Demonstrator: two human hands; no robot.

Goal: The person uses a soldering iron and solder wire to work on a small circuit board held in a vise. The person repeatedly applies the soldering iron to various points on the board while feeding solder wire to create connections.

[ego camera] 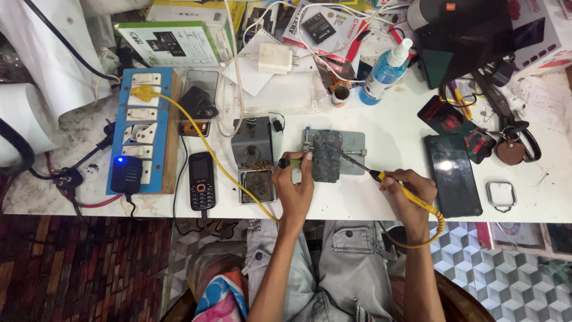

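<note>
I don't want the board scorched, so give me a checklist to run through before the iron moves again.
1. Iron held firmly: ok. The right hand grips the yellow soldering iron by its handle.
2. Tip on target: cannot tell. It points at the circuit board, but contact is too small to see.
3. Board secured: ok. It sits in the metal holder.
4. Second tool ready: ok. The left hand holds a thin dark-tipped tool at the board's left edge.
5. Cord clear: not ok. The yellow cord crosses the table beside the keypad phone.
</note>
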